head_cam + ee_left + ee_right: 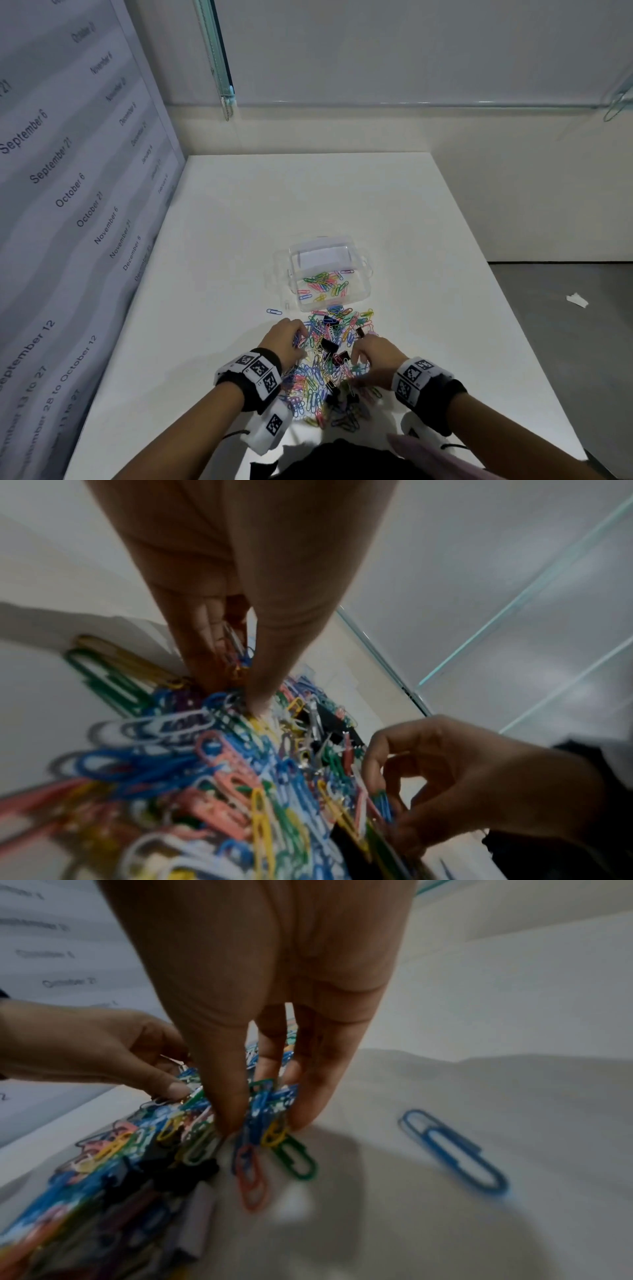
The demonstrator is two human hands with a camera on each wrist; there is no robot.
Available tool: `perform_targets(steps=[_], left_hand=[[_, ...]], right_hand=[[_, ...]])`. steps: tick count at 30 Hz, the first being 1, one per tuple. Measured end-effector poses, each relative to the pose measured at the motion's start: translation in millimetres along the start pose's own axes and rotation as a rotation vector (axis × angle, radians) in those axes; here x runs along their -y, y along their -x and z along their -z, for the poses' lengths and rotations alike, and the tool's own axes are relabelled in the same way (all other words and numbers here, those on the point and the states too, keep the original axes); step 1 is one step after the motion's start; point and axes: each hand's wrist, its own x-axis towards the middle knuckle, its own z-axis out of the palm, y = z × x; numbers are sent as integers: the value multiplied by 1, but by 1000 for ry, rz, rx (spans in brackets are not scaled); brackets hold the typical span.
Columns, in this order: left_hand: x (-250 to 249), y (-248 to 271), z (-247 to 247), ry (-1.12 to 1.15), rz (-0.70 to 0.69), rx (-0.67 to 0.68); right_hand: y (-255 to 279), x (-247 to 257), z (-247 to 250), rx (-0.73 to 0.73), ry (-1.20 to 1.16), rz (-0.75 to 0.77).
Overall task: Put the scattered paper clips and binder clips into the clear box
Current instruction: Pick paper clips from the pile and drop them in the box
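Observation:
The clear box (294, 270) stands open mid-table with several coloured paper clips inside. In front of it lies a heap of coloured paper clips (318, 380) mixed with black binder clips (329, 345). My left hand (298, 337) is at the heap's left edge, and its thumb and fingers (195, 653) pinch a small bunch of paper clips (236, 645). My right hand (358, 356) is at the heap's right side and pinches a bunch of paper clips (263, 1104) between thumb and fingers (308, 1096). Both hands are low on the pile.
One blue paper clip (274, 311) lies alone, left of the box. Another blue clip (452, 1150) lies beside my right hand. A poster printed with dates (68, 205) walls the table's left side. The table's right edge (513, 308) drops to grey floor with a paper scrap (577, 299).

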Motion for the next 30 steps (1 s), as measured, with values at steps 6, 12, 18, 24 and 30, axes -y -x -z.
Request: perform_targets(steps=[6,12,18,24,30], left_hand=[[5,1,8,216,77,1],[4,-1,22,1076,213,31],[-11,-18,45,1577,196,69],[-30,-31,63,1622,248,72],[-25,-16,55,1277,140,-8]], right_hand=[[0,2,6,-68,-68,-22],[1,-11,18,-127,-161,-54],[6,-19,19,-33,-68,-6],[1,-16,1,51,37,80],[6,-10,6,-18,10,40]])
